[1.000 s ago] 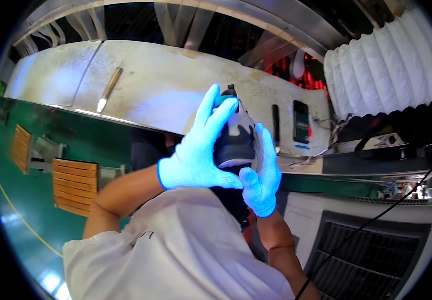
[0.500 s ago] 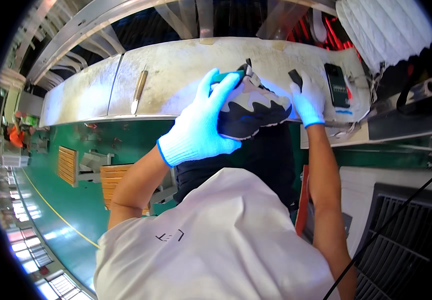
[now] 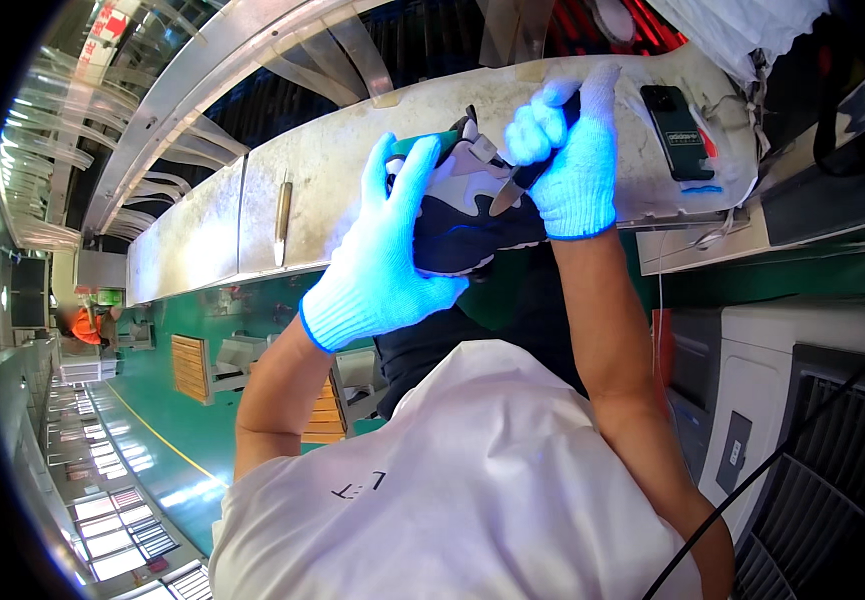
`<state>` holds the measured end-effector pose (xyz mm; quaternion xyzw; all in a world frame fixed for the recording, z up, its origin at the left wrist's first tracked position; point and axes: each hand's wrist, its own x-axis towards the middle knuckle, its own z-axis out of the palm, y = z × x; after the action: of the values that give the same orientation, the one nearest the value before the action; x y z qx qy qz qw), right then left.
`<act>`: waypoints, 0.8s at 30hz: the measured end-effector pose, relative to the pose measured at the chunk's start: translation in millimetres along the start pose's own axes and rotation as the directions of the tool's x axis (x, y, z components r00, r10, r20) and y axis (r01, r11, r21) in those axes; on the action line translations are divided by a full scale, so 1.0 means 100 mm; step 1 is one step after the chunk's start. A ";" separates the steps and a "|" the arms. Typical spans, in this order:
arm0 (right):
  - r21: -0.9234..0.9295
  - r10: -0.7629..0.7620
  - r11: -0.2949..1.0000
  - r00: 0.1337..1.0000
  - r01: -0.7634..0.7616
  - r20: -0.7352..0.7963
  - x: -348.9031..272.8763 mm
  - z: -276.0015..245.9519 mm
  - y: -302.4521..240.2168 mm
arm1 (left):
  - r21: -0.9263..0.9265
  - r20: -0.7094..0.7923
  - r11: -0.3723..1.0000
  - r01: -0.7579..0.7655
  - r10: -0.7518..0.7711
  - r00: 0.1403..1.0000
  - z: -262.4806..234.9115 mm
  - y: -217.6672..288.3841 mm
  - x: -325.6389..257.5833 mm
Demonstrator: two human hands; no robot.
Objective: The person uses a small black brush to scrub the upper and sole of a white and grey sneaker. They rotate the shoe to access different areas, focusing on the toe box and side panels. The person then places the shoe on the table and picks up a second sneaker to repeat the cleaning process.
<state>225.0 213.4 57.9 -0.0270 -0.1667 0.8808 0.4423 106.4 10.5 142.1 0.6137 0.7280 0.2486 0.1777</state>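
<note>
My left hand [image 3: 378,270], in a white knit glove with a blue cuff, is closed round a grey and dark sneaker [image 3: 458,235] held over the bench's near edge. Something green [image 3: 423,145] shows at the shoe's opening, partly under my fingers. In my gloved right hand [image 3: 581,175] is a knife, its dark handle mostly covered by the fingers. The knife's short metal blade [image 3: 505,200] lies against the side of the shoe, close above the dark sole; whether it presses in, I cannot tell.
On the pale, stained bench [image 3: 338,160] lies a slim tool with a wooden-looking handle [image 3: 283,220] to the left. A dark phone [image 3: 677,135] rests at the right. Behind the bench run metal rails and rollers. A person in orange [image 3: 86,326] is far left.
My right hand has come up from the bench surface and moved left to the shoe, bringing the knife blade against its side. My left hand keeps its grip on the shoe. The view has shifted.
</note>
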 end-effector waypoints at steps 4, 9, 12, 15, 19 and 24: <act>-0.203 0.067 0.979 0.963 -0.013 0.262 -0.05 -0.25 0.02 | 0.058 -0.053 0.998 -0.001 0.004 0.999 0.04 0.04 0.08; -0.319 -0.015 0.947 0.995 0.044 0.094 -0.20 0.03 0.17 | 0.134 -0.105 0.991 -0.006 0.020 0.994 0.10 0.05 0.10; 0.248 0.072 0.948 0.897 -0.197 0.436 -0.05 -0.08 0.32 | 0.238 -0.078 0.970 -0.053 0.073 0.994 0.08 0.05 0.13; 0.262 -0.094 0.962 0.811 -0.076 0.578 -0.05 -0.17 0.28 | 0.240 -0.078 0.968 -0.075 0.097 0.992 0.09 0.05 0.15; 0.078 -0.073 0.995 0.977 0.058 0.199 -0.20 0.07 0.31 | 0.199 -0.077 0.979 -0.046 0.062 0.995 0.09 -0.01 0.16; 0.321 -0.119 0.943 0.813 -0.087 0.570 0.01 -0.21 0.40 | 0.195 -0.130 0.975 -0.102 0.129 0.983 0.13 -0.08 0.14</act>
<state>197.5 197.5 25.2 0.3198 -0.1432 0.8579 0.3757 104.5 24.8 127.5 0.6499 0.7220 0.2317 0.0521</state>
